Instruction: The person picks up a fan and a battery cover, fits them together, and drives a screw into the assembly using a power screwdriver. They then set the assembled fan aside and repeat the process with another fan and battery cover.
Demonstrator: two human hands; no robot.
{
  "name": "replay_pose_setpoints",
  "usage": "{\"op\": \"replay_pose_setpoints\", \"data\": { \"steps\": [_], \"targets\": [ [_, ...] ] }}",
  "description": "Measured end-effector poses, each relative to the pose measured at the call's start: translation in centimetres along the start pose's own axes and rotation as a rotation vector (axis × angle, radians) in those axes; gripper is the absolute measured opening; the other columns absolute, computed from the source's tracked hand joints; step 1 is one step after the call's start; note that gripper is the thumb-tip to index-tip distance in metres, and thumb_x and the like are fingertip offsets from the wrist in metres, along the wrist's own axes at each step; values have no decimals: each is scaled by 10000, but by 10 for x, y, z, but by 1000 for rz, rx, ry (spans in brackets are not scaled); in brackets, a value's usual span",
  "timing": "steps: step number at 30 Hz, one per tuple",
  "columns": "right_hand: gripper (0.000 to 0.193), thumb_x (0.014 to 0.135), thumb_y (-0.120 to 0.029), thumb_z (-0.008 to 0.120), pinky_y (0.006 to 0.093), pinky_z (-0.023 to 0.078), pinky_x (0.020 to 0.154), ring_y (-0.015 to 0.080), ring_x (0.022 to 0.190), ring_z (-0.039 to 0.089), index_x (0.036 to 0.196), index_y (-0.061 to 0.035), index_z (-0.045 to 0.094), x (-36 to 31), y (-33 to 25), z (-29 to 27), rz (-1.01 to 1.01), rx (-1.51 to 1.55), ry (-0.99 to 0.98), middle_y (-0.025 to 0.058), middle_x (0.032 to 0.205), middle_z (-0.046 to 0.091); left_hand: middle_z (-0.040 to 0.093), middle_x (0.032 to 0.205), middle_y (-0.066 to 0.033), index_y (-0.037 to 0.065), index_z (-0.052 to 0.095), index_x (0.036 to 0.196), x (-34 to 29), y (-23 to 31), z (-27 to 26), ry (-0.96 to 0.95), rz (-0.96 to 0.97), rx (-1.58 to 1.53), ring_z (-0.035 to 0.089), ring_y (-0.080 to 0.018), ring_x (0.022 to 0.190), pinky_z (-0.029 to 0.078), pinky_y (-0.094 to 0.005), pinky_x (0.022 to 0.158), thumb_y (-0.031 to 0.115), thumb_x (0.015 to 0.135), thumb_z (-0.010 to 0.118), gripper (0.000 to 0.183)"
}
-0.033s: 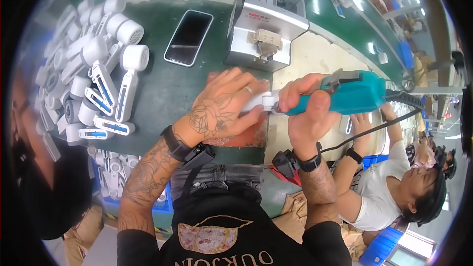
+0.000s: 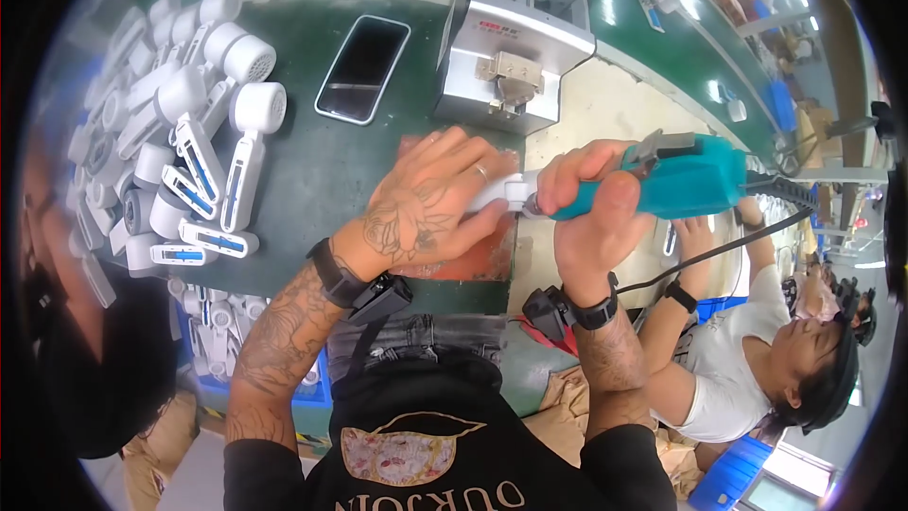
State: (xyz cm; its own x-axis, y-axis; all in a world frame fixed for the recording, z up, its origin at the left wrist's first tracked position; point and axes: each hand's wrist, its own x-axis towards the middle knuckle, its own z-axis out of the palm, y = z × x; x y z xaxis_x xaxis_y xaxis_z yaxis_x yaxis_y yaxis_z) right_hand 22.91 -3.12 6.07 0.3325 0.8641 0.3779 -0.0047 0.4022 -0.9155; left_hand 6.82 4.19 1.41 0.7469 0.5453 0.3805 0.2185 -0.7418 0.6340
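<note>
My left hand (image 2: 421, 197) is closed round a white plastic part (image 2: 511, 191), most of it hidden under the fingers, above a worn reddish pad (image 2: 478, 263). A teal electric screwdriver (image 2: 686, 180) lies sideways in my right hand (image 2: 598, 222), the fingers and thumb wrapped round its body. Its tip points left and meets the end of the white part. From its rear end a black cord curves back down behind my right wrist.
White round-headed plastic handles (image 2: 248, 166) are heaped on the green table's left side. A phone (image 2: 364, 69) lies beyond my left hand, beside a silver machine (image 2: 515, 28). More white parts fill a blue crate (image 2: 322, 388) below. A co-worker (image 2: 733, 369) sits close on the right.
</note>
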Motion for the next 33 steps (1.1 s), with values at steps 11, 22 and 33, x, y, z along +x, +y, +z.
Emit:
{"op": "replay_pose_setpoints", "data": {
  "steps": [11, 22, 33],
  "targets": [
    [424, 989, -434, 565, 301, 421, 593, 161, 664, 509, 1068, -18, 554, -16, 11, 1, 205, -43, 199, 58, 742, 530, 623, 1193, -113, 69, 621, 1180, -11, -1, -6, 74, 124, 42, 609, -333, 997, 473, -475, 869, 220, 810, 686, 405],
    [646, 903, -689, 529, 272, 387, 439, 142, 481, 457, 981, -55, 433, -68, -47, -17, -88, 103, 129, 38, 640, 476, 520, 1384, -211, -33, 503, 1369, -97, -30, -127, 862, -607, 251, 490, -288, 1301, 374, -370, 1085, 168, 953, 636, 481],
    [653, 863, -652, 616, 305, 414, 480, 179, 498, 473, 999, -41, 430, -94, -50, -38, 17, 85, 153, 53, 628, 481, 668, 964, -144, 30, 644, 1010, 41, 54, -23, 288, -169, -171, 657, -269, 842, 511, -367, 747, 225, 858, 750, 269]
  ]
}}
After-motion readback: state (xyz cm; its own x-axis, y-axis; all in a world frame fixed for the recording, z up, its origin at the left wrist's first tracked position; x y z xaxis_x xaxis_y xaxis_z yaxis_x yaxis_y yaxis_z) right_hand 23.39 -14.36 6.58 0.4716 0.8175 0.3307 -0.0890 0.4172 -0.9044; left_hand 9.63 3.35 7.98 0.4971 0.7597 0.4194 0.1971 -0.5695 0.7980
